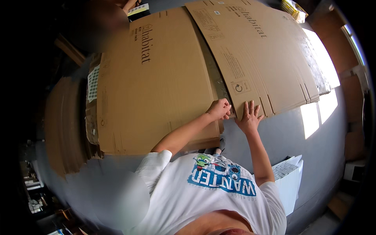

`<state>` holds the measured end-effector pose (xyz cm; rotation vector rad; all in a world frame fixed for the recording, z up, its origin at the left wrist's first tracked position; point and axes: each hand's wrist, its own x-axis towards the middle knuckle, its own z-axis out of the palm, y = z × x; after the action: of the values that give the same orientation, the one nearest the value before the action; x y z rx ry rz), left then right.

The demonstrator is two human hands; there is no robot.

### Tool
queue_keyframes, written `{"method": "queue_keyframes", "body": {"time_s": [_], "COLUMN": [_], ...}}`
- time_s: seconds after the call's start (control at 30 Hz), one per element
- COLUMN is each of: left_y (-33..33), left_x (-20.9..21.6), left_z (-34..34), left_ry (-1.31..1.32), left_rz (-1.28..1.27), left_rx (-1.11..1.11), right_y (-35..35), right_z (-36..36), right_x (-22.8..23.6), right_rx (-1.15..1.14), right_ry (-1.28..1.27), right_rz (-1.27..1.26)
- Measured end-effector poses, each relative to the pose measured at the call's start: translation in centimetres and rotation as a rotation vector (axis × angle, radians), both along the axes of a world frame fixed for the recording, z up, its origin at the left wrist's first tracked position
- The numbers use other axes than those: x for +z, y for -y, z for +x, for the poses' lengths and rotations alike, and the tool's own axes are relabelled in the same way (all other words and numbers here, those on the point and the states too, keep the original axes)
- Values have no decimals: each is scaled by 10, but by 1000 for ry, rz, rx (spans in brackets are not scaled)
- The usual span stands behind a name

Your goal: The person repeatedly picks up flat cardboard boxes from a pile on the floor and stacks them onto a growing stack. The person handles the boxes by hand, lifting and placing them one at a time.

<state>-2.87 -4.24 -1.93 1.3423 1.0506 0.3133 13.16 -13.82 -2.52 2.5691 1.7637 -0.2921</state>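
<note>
Two stacks of flattened brown cardboard boxes lie side by side in front of me, a left stack (160, 94) and a right stack (270, 58), with a narrow dark gap between them. My left hand (220, 109) is at the near end of that gap, beside the right stack's edge. Its fingers are curled closed, and what they may hold is hidden. My right hand (249, 116) lies flat on the near left corner of the right stack's top sheet, fingers spread and holding nothing.
Another person's hand (132, 4) shows beyond the left stack's far end. A sheet of green labels (93, 84) rests at its left edge, near more brown cardboard (64, 125). White sheets and a box (288, 180) stand at my right. A yellow-patterned bag (294, 11) sits far right.
</note>
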Motion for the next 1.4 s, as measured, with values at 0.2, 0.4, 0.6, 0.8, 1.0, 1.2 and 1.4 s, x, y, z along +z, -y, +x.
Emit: {"method": "queue_keyframes", "body": {"time_s": [0.2, 0.4, 0.6, 0.8, 1.0, 1.2, 1.4], "left_y": [-6, 38, 99, 94, 88, 75, 70], "left_x": [-11, -25, -50, -41, -2, -8, -67], "left_z": [-198, -490, -601, -606, -628, -654, -650], "left_ry": [44, -1296, -1719, -1550, -1423, -1363, -1350], "left_rz": [632, 931, 607, 526, 368, 275, 465], "left_rx": [801, 1092, 1123, 1110, 1181, 1051, 1156], "right_y": [-25, -48, -27, 1, -8, -14, -25], "right_z": [-36, -51, -83, -141, -163, -150, -131], "right_x": [-8, 1, 16, -17, 11, -7, -45], "right_rx": [-242, -292, 151, 32, 42, -208, -162], "right_ry": [122, 146, 39, -113, -77, -308, -468], "right_rz": [-16, -82, 250, 53, -56, 304, 153]}}
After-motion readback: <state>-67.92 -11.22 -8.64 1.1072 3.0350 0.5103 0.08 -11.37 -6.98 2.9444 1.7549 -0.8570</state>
